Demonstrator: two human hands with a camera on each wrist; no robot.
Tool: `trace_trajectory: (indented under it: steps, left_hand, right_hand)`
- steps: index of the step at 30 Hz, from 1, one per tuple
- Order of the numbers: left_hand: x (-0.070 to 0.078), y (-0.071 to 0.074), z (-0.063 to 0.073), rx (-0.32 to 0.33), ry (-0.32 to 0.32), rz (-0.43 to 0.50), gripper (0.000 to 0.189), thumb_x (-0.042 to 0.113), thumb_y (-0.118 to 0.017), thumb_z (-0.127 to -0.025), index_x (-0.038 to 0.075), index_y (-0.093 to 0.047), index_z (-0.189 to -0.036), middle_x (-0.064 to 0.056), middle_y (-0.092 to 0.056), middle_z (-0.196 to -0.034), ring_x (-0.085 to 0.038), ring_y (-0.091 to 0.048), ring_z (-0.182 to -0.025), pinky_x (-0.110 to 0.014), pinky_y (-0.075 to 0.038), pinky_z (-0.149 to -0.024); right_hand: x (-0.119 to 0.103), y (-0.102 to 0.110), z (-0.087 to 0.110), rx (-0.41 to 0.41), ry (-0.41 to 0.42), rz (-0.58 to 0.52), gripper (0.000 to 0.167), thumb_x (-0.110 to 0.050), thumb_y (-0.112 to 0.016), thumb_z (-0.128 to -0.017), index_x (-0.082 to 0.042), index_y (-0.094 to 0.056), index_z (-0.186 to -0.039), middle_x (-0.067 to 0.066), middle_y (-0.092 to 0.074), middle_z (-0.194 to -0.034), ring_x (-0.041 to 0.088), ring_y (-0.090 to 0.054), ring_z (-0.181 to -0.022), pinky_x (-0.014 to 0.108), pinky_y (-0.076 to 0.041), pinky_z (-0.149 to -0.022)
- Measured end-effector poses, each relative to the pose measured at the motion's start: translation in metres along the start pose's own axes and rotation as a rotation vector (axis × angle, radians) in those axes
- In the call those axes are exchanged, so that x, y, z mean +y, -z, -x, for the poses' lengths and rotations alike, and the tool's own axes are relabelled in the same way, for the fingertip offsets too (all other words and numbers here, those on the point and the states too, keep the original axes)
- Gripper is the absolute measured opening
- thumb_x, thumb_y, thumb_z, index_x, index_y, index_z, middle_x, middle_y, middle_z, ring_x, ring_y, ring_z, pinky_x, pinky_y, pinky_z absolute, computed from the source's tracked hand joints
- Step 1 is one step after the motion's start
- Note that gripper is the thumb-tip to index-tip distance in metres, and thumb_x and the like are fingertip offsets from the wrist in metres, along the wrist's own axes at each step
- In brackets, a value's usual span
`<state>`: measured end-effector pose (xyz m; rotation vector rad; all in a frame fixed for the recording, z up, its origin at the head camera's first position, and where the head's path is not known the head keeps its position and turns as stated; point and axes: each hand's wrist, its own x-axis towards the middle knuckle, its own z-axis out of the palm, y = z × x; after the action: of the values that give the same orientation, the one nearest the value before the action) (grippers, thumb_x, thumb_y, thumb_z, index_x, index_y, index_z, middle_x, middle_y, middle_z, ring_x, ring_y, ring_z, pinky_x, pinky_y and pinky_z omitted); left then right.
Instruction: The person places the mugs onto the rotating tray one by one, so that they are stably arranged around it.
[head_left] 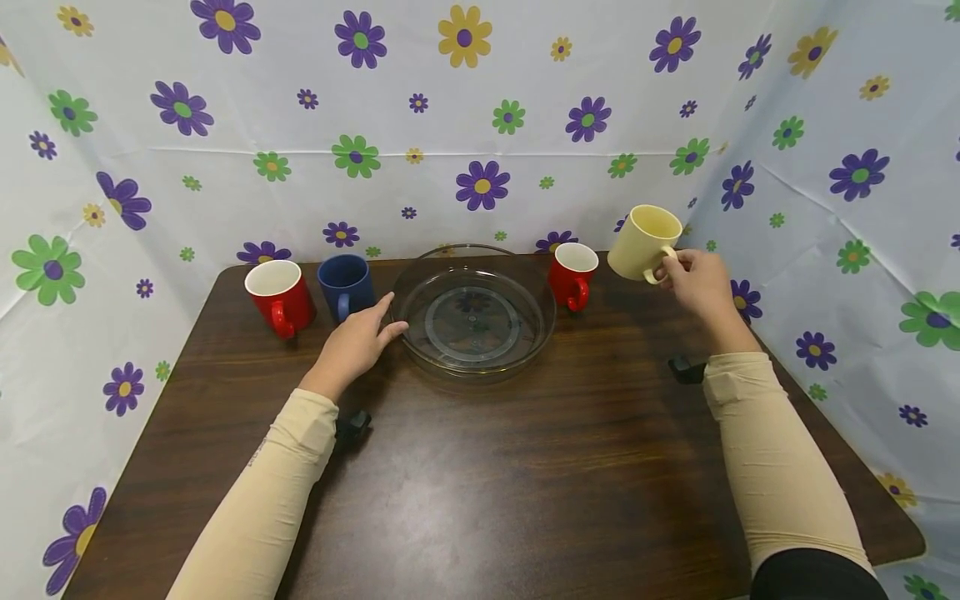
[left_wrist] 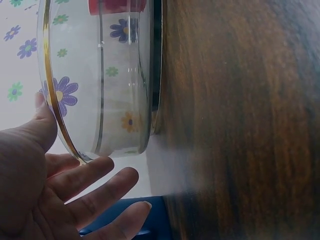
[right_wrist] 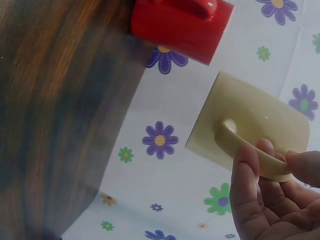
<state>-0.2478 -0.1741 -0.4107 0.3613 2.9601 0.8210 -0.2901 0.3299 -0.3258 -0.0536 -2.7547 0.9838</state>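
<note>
A clear glass bowl (head_left: pixel 472 367) with a wide rim stands at the back middle of the table. My left hand (head_left: pixel 355 346) is at its left side, with thumb and fingers spread at the rim (left_wrist: pixel 55 107). Between the fingers and thumb of my right hand (head_left: pixel 697 283) is the handle (right_wrist: pixel 250 152) of a pale yellow mug (head_left: pixel 637 242). That mug is raised off the table and tilted, its mouth upward in the head view. A smaller red mug (head_left: pixel 566 279) with a white inside stands between the bowl and the yellow mug.
Left of the bowl stand a blue mug (head_left: pixel 348 279) and a larger red mug (head_left: pixel 281 296), the blue one close behind my left fingers. A flowered curtain (head_left: pixel 420 192) hangs along the back and sides of the dark wooden table (head_left: pixel 480 483).
</note>
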Motion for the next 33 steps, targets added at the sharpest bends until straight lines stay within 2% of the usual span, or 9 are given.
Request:
trace_trajectory:
  steps: [9,21,33]
  left_hand:
    - [0.0,0.0,-0.001,0.003,0.0,-0.007,0.073,0.043,-0.054,-0.104,0.005,-0.026,-0.16,-0.025,-0.039,-0.156,-0.046,-0.043,-0.139,-0.064,-0.036,-0.11]
    - [0.001,-0.001,0.0,0.009,0.001,-0.006,0.072,0.04,-0.055,-0.104,0.004,-0.026,-0.16,-0.026,-0.04,-0.155,-0.046,-0.045,-0.138,-0.064,-0.037,-0.11]
    - [0.002,-0.001,0.0,0.011,0.006,-0.004,0.072,0.039,-0.056,-0.104,0.004,-0.027,-0.16,-0.025,-0.041,-0.155,-0.046,-0.045,-0.138,-0.063,-0.037,-0.11]
  right_hand:
    - [-0.014,0.001,0.005,0.027,0.057,-0.005,0.038,-0.021,-0.051,-0.107,0.012,-0.067,-0.116,0.025,-0.073,-0.1,-0.01,-0.055,-0.059,0.015,-0.047,-0.052]
    - [-0.035,-0.002,0.011,-0.005,0.101,-0.015,0.04,-0.026,-0.051,-0.108,0.01,-0.068,-0.116,0.027,-0.072,-0.103,-0.006,-0.058,-0.065,0.016,-0.049,-0.055]
    - [-0.052,-0.011,0.011,-0.011,0.143,-0.02,0.035,-0.023,-0.054,-0.107,0.008,-0.069,-0.113,0.024,-0.073,-0.099,-0.003,-0.059,-0.066,0.018,-0.047,-0.054]
